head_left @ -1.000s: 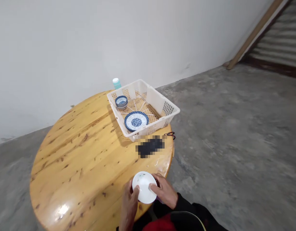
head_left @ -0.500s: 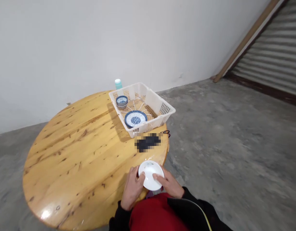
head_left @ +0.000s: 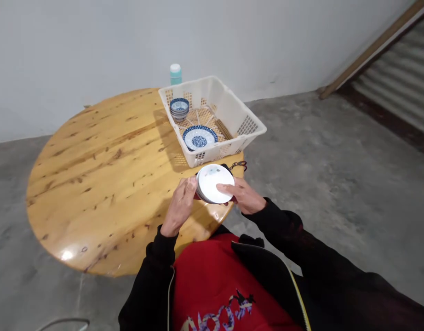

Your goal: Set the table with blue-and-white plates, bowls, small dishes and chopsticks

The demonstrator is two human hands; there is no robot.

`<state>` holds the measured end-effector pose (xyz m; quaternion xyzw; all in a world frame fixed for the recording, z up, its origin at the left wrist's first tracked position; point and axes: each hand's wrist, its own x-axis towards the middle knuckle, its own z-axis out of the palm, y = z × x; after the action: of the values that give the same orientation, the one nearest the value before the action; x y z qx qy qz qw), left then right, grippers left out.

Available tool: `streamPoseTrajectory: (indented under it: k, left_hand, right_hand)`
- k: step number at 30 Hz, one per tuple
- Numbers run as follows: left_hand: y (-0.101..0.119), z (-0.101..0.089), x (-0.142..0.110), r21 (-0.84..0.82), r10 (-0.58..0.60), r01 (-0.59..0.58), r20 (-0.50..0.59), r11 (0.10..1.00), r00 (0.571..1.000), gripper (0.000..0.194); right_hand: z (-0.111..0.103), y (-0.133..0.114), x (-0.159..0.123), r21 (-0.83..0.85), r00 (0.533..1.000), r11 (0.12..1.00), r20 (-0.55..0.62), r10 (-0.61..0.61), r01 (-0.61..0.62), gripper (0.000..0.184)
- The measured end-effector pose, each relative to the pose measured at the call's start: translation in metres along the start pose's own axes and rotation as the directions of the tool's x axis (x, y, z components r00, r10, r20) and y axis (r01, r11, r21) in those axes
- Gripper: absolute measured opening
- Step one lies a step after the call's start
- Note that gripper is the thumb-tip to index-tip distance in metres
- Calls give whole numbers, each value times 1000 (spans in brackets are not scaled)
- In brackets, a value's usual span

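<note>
A stack of white plates (head_left: 214, 183) is held between both hands above the near right edge of the round wooden table (head_left: 105, 161). My left hand (head_left: 182, 206) grips its left rim, fingers curled. My right hand (head_left: 242, 196) holds the right side with the thumb lying across the top plate. Just beyond the stack stands a white plastic basket (head_left: 234, 110). Inside it lie a blue-patterned plate (head_left: 200, 137), a stack of small blue bowls (head_left: 179, 108) and some chopsticks (head_left: 223, 129).
A teal bottle (head_left: 175, 74) with a white cap stands behind the basket near the white wall. A small key ring (head_left: 240, 164) lies at the table edge right of the plates. Grey concrete floor surrounds the table; a ribbed shutter is at the far right.
Both hands have carried the plates up and forward, from the table's near edge to just in front of the basket. The camera has tilted down and moved closer.
</note>
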<state>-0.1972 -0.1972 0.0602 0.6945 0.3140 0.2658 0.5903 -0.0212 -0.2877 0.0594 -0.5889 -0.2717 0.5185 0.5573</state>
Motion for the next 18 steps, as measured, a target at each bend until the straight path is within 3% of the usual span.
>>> streamPoseTrajectory:
  k: [7, 12, 18]
  left_hand:
    - [24, 24, 61, -81, 129, -138, -111, 987, 985, 47]
    - [28, 51, 120, -108, 90, -110, -175, 988, 980, 54]
    - [29, 54, 216, 137, 68, -47, -155, 989, 986, 37]
  right_hand:
    - [-33, -59, 58, -88, 998, 995, 37, -41, 44, 45]
    - [-69, -86, 124, -120, 995, 992, 90, -38, 49, 44]
    - [-103, -101, 209, -85, 996, 996, 84, 40, -33, 39]
